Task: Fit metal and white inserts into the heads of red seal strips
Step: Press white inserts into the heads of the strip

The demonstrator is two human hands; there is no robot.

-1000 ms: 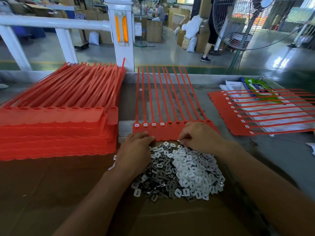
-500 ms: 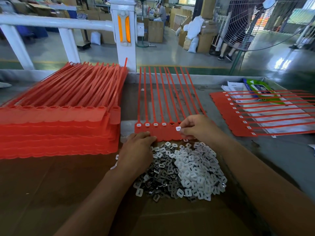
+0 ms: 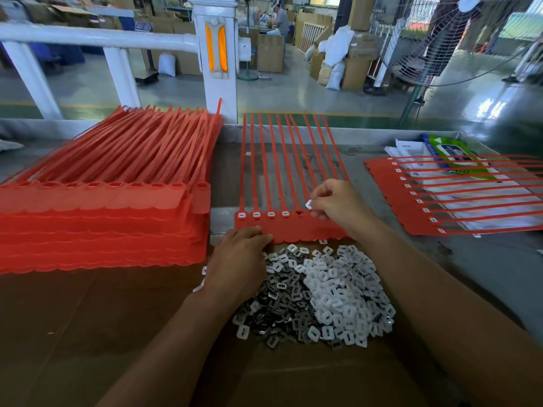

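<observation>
Across the middle of the brown card-covered surface [image 3: 88,333] in front of me lies a joined row of red plastic seal strips [image 3: 282,230], heads toward me and thin tails running away toward the white railing [image 3: 97,39]. My left hand [image 3: 241,259] grips nothing: its fingertips press down on the near edge of the row's heads, at the left end. My right hand [image 3: 338,204] hovers over the heads further right and pinches a small white plastic insert [image 3: 309,204] between thumb and forefinger, held tilted just above the row. The four heads at the left end each show a white insert seated in the socket; the fifth socket [image 3: 299,212], just beside the pinched insert, looks dark, and I cannot tell what is inside it. Just below the row, between my forearms, sits a loose heap of white plastic and dark metal inserts [image 3: 323,295], whites mostly to the right, metal ones mostly to the left. A tall stack of red strip sheets [image 3: 102,212] stands to the left, near the row but apart from it. Well to the right lies another red sheet with white inserts in its heads [image 3: 417,212], its tails pointing right over some papers.
</observation>
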